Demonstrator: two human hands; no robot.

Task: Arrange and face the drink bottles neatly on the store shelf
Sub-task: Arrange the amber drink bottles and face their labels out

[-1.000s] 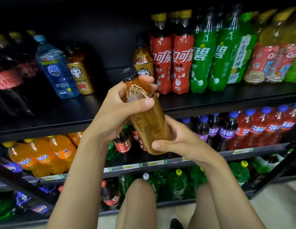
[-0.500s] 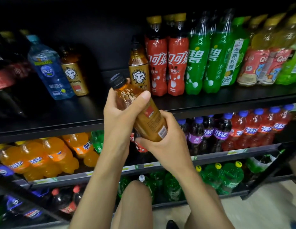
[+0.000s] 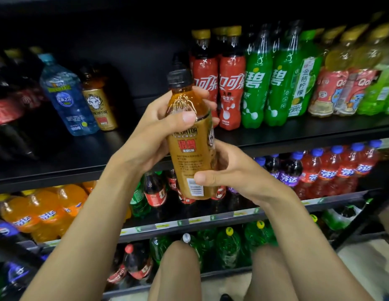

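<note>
I hold a gold energy-drink bottle (image 3: 190, 148) with a black cap upright in front of the top shelf (image 3: 297, 135). My left hand (image 3: 154, 129) grips its neck and shoulder, thumb across the front. My right hand (image 3: 230, 172) grips its lower body, thumb near the barcode. The back of the label faces me. Another gold bottle of the same brand (image 3: 100, 107) stands at the back left of that shelf. A third one, seen earlier behind the held bottle, is hidden.
Red cola bottles (image 3: 219, 88), green soda bottles (image 3: 269, 83) and yellow drinks (image 3: 345, 83) fill the top shelf's right half. A blue water bottle (image 3: 67, 94) leans at the left. Orange soda (image 3: 39, 211) and red and purple sodas (image 3: 323, 170) stand on lower shelves. My knees show below.
The bottle went from tilted left to upright and has turned in my hands, so other label text and the barcode now face me. It now covers the gold bottle behind.
</note>
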